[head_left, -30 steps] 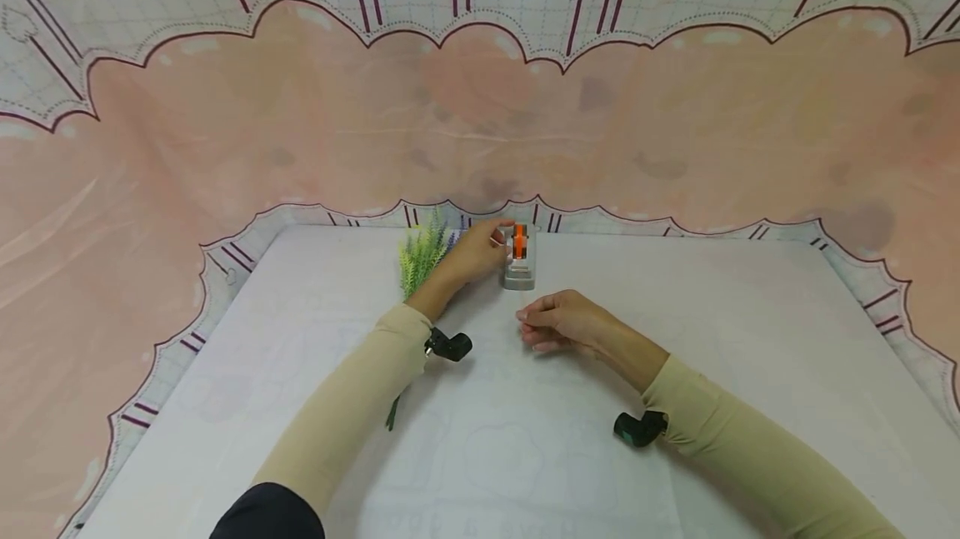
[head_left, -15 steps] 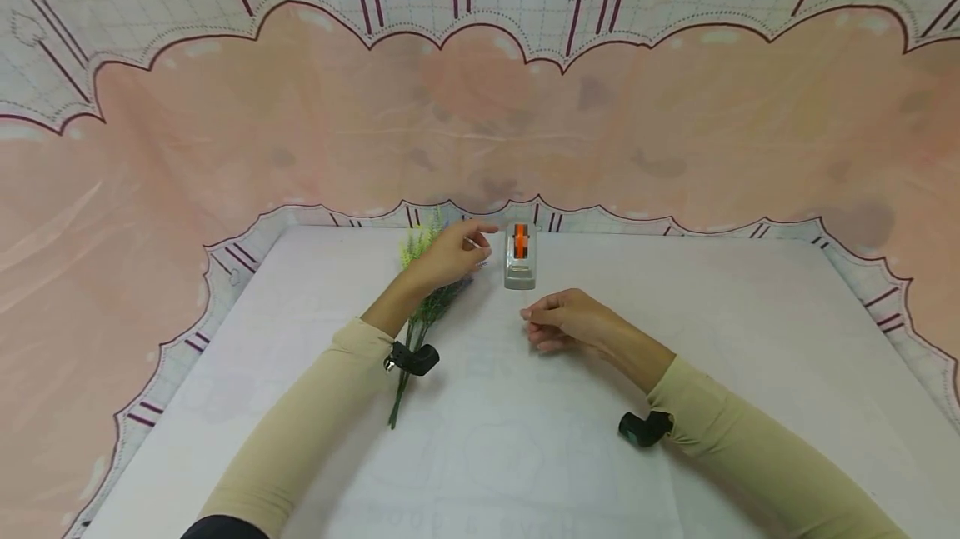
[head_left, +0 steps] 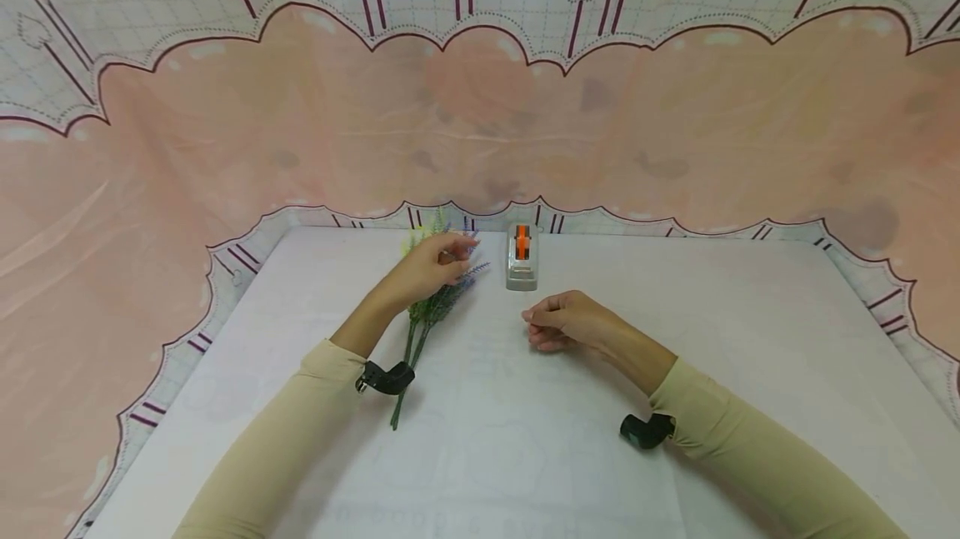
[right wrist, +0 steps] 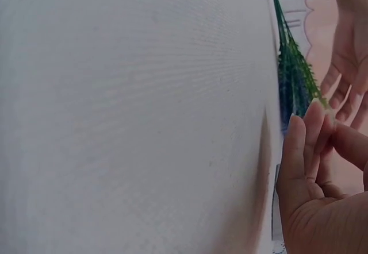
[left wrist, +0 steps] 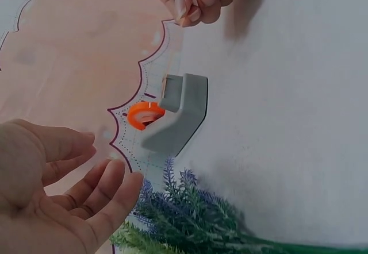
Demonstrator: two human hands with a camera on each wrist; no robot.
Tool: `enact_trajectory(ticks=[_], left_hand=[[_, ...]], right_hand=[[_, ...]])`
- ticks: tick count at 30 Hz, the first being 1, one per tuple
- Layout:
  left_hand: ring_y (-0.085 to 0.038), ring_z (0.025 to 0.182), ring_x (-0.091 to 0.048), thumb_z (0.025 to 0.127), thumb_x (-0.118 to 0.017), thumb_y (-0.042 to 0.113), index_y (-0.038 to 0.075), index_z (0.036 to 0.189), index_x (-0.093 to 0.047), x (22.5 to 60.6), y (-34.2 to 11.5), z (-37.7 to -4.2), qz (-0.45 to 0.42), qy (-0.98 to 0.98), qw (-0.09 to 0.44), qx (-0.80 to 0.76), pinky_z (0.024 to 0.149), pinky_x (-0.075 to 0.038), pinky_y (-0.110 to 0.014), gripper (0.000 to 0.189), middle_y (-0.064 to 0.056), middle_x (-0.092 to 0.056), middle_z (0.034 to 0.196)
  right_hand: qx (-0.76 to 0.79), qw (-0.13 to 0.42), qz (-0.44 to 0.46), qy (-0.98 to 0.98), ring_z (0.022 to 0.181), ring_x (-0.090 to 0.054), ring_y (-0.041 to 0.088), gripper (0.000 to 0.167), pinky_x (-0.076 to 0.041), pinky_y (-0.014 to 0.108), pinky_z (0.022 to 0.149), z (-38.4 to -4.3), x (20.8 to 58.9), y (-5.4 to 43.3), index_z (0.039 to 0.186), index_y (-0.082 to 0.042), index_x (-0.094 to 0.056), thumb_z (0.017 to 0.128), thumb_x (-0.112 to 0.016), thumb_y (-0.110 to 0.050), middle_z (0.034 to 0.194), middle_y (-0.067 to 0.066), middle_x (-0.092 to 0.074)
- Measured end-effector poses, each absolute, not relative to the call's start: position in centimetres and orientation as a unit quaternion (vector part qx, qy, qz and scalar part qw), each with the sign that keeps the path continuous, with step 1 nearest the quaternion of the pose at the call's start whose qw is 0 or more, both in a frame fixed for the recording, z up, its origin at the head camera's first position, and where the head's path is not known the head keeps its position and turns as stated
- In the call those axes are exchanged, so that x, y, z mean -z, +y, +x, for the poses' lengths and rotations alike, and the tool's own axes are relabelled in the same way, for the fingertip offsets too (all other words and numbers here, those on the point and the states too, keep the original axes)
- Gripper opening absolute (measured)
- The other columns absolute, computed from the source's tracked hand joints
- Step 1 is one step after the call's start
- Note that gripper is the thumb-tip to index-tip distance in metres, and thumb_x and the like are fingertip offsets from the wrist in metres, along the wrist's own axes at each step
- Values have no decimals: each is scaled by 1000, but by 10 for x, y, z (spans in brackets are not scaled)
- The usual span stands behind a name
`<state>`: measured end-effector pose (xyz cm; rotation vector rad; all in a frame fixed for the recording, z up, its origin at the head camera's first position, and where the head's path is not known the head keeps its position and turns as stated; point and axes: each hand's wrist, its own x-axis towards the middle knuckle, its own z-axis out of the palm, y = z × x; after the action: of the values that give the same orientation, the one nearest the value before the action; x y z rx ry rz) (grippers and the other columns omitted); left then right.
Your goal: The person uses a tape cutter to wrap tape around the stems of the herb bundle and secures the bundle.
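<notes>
A grey tape dispenser (head_left: pixel 522 274) with an orange roll hub stands near the table's far edge. My right hand (head_left: pixel 573 322), just in front of it, pinches the end of a tape strip (left wrist: pixel 183 22) between thumb and fingers. In the left wrist view the strip is thin and hard to see, running toward the dispenser (left wrist: pixel 187 119). My left hand (head_left: pixel 429 271) hovers over the flower heads with fingers loosely bent and nothing in them. Beneath it lies a bunch of artificial lavender (left wrist: pixel 192 214) with purple and yellow-green sprigs, its stems (head_left: pixel 405 381) pointing toward me.
A white table (head_left: pixel 480 456) carries these things. Behind it hangs a peach cloth (head_left: pixel 480 131) with a scalloped print, also showing along the table's sides. A black wrist camera (head_left: pixel 386 378) sits on the left sleeve, another camera (head_left: pixel 647 431) on the right.
My left hand has moved away from the tape dispenser, left and toward me, over the lavender. My right hand stays nearly still, pinching the tape. The dispenser remains in place.
</notes>
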<state>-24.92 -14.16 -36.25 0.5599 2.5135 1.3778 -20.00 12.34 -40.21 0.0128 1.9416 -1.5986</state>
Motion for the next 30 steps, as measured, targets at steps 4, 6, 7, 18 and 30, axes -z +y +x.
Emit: enact_trajectory(ticks=[4, 6, 7, 18, 30], left_hand=[[-40, 100, -61, 101, -59, 4, 2, 142, -56, 360, -150, -241, 191, 853, 117, -472, 85, -58, -39, 41, -16, -57, 113], [-38, 98, -61, 101, -59, 4, 2, 142, -55, 359, -154, -236, 194, 854, 120, -468, 84, -57, -39, 42, -14, -57, 111], [-37, 96, -61, 100, -60, 4, 2, 142, -55, 358, -157, -233, 198, 856, 121, -463, 83, -57, -39, 42, -14, -57, 111], [-25, 99, -60, 97, -66, 8, 6, 147, -52, 360, -185, -202, 206, 885, 128, -396, 75, -52, -35, 52, -15, -61, 119], [-24, 100, -60, 94, -69, 2, 9, 150, -49, 373, -202, -168, 203, 897, 156, -360, 75, -52, -35, 59, -18, -58, 123]], right_hand=[[605, 309, 1, 734, 77, -69, 14, 28, -60, 28, 75, -199, 402, 124, 110, 6, -67, 101, -65, -21, 84, 4, -69], [604, 308, -1, 735, 77, -70, 14, 29, -60, 28, 75, -199, 402, 124, 109, 5, -67, 100, -65, -22, 84, 4, -69], [603, 308, -1, 736, 77, -70, 14, 29, -60, 28, 75, -199, 402, 125, 108, 5, -67, 100, -65, -22, 84, 4, -69], [596, 307, -6, 742, 76, -69, 13, 31, -60, 27, 74, -201, 405, 126, 107, 4, -67, 100, -66, -26, 82, 3, -69], [593, 306, -10, 745, 75, -69, 12, 30, -60, 27, 75, -199, 402, 125, 106, 5, -67, 100, -66, -25, 81, 3, -69]])
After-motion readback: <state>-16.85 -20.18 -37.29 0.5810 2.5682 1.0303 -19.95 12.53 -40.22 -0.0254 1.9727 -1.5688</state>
